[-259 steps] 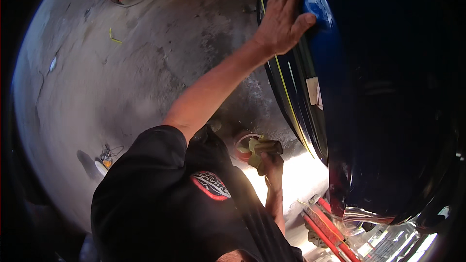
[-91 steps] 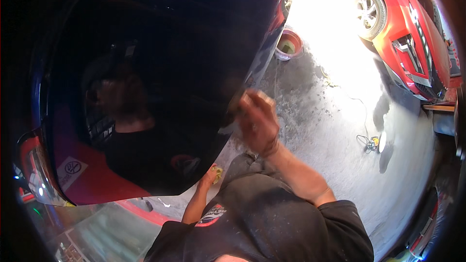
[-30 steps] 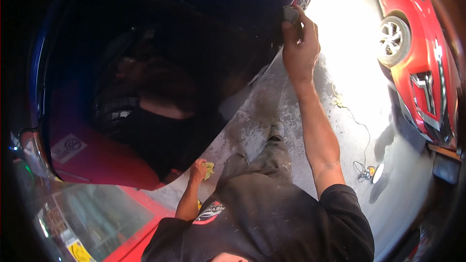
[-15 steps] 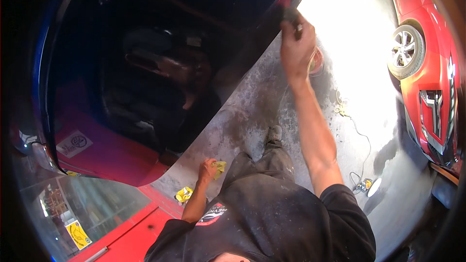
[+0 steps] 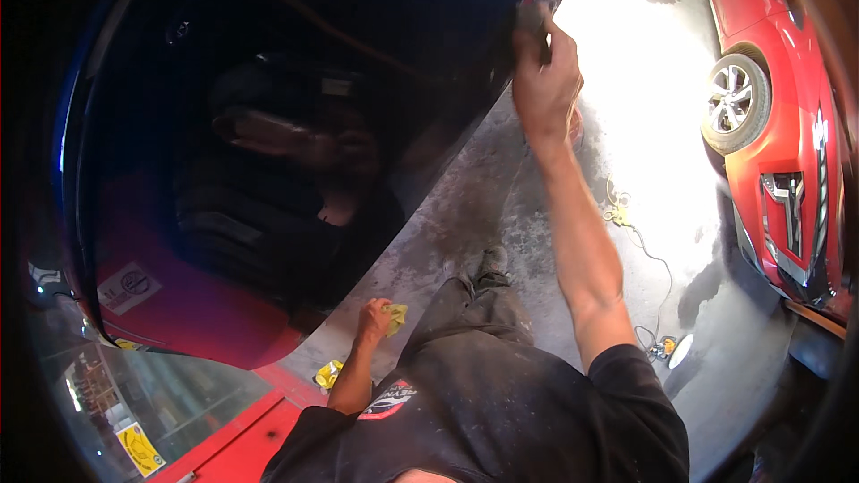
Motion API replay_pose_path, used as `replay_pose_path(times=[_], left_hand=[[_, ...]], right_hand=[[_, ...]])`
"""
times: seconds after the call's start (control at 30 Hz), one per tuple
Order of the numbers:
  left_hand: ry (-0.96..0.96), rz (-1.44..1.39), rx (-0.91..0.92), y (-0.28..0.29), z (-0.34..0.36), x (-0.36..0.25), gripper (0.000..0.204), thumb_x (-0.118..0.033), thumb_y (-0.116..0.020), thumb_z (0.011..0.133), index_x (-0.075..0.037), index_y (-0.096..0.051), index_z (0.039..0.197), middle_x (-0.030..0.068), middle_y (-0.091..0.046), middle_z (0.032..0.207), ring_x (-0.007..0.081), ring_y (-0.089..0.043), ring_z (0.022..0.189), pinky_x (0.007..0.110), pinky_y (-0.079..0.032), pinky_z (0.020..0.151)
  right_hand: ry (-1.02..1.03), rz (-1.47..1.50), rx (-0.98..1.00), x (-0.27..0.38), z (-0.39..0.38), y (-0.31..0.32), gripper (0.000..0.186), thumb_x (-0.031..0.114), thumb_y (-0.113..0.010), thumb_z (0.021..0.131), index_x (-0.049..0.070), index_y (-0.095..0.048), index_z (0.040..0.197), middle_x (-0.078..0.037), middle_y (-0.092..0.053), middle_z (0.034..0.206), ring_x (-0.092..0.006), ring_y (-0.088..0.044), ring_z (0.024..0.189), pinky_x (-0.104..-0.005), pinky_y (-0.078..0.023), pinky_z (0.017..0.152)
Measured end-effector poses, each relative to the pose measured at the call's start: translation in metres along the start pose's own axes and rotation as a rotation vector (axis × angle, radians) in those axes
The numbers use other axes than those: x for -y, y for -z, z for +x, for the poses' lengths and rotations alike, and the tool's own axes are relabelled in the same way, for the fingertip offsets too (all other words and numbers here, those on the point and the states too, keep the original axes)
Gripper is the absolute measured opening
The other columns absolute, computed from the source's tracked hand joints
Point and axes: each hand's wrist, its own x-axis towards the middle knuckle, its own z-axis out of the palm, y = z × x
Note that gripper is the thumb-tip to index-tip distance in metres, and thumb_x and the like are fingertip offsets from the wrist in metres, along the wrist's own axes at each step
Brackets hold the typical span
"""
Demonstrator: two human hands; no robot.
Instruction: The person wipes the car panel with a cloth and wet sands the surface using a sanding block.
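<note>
head view: the right hand (image 5: pixel 548 80) reaches far forward along the edge of a glossy dark blue car panel (image 5: pixel 438 63), its fingers closed on a small dark pad (image 5: pixel 533 20) that lies against the panel near its far right edge; blur hides the exact contact. the left hand (image 5: pixel 373 317) hangs lower, beside the person's leg and apart from the panel, its fingers pinched around a crumpled yellow-green cloth (image 5: pixel 395 318). near the left forearm sits a yellow crumpled item (image 5: pixel 327 374). on the grey floor (image 5: pixel 573 295) to the right, a corded tool (image 5: pixel 666 346) rests just beside a white disc (image 5: pixel 681 351). a red car (image 5: pixel 792 139) stands beyond, well apart from both hands.
</note>
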Motion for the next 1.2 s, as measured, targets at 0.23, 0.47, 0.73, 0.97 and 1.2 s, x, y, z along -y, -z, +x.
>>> replay_pose_path(times=[0.23,0.47,0.73,0.97,1.2], left_hand=[[-0.046,0.003,0.128,-0.015,0.010,0.030,0.022,-0.013,-0.066,0.089,-0.004,-0.079,0.104,0.0230,-0.075,0.107,0.0445,-0.071,0.102,0.051,-0.058,0.091],[0.127,-0.141,0.166,-0.009,0.020,0.040,0.018,-0.013,-0.072,0.084,-0.007,-0.081,0.098,0.0219,-0.076,0.101,0.0414,-0.074,0.099,0.050,-0.058,0.090],[0.022,-0.097,0.096,-0.013,0.036,0.028,0.016,-0.014,-0.072,0.083,-0.008,-0.081,0.094,0.0222,-0.076,0.100,0.0424,-0.073,0.097,0.050,-0.058,0.089],[0.141,-0.041,-0.031,-0.059,0.054,-0.006,0.017,-0.014,-0.070,0.083,-0.007,-0.080,0.096,0.0230,-0.076,0.099,0.0441,-0.073,0.096,0.051,-0.058,0.087],[0.158,-0.057,0.005,-0.055,0.061,-0.111,0.017,-0.011,-0.070,0.082,-0.005,-0.080,0.094,0.0249,-0.075,0.097,0.0452,-0.072,0.100,0.053,-0.057,0.091]], right_hand=[[0.241,-0.096,0.031,0.039,-0.018,0.013,0.040,0.015,-0.074,0.102,-0.001,-0.068,0.138,-0.024,-0.077,0.120,-0.0349,-0.076,0.113,-0.0399,-0.059,0.095],[-0.458,0.023,0.110,0.001,0.039,-0.004,0.037,0.020,-0.069,0.106,-0.004,-0.070,0.136,-0.015,-0.081,0.098,-0.0187,-0.075,0.086,-0.0341,-0.059,0.080],[0.147,0.100,0.036,0.009,-0.048,0.008,0.039,0.009,-0.071,0.103,0.000,-0.068,0.140,-0.017,-0.074,0.125,-0.0197,-0.073,0.102,-0.0333,-0.059,0.080],[-0.103,0.154,0.018,-0.163,0.099,-0.048,0.042,0.020,-0.076,0.100,0.002,-0.073,0.138,-0.016,-0.079,0.113,-0.0223,-0.072,0.098,-0.0362,-0.057,0.087],[-0.277,0.268,0.082,-0.177,0.197,-0.059,0.045,0.017,-0.077,0.097,0.006,-0.072,0.140,-0.022,-0.077,0.119,-0.0360,-0.073,0.109,-0.0447,-0.056,0.100]])
